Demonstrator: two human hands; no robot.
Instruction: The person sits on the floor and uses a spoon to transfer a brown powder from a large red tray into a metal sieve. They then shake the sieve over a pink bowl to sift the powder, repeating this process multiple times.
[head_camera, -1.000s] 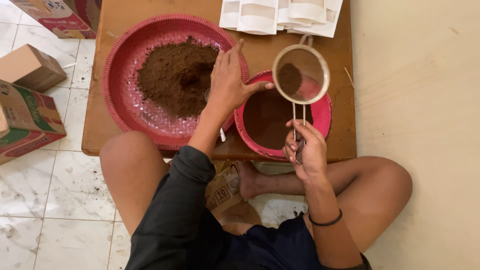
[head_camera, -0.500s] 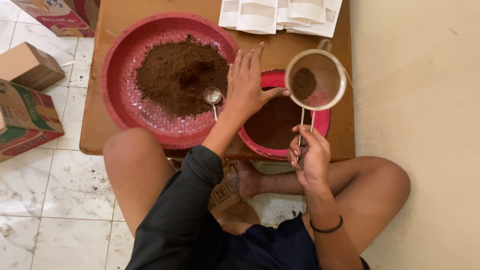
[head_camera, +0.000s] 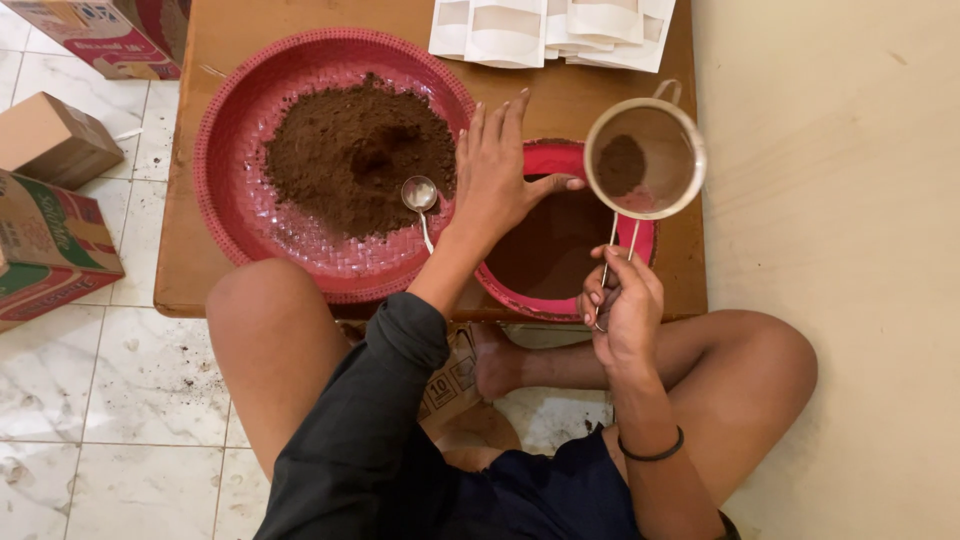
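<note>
Starting from the left: spoon (head_camera: 420, 196) lies in the big red tray (head_camera: 232, 150) beside the brown powder (head_camera: 352, 150), just left of the left hand (head_camera: 497, 180), fingers spread flat. Right hand (head_camera: 622, 310) pinches the sieve (head_camera: 645, 160) handle over the small red bowl (head_camera: 560, 160).

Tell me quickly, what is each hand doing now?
Left hand: open, flat, touching the small red bowl.
Right hand: closed on the sieve handle.
</note>
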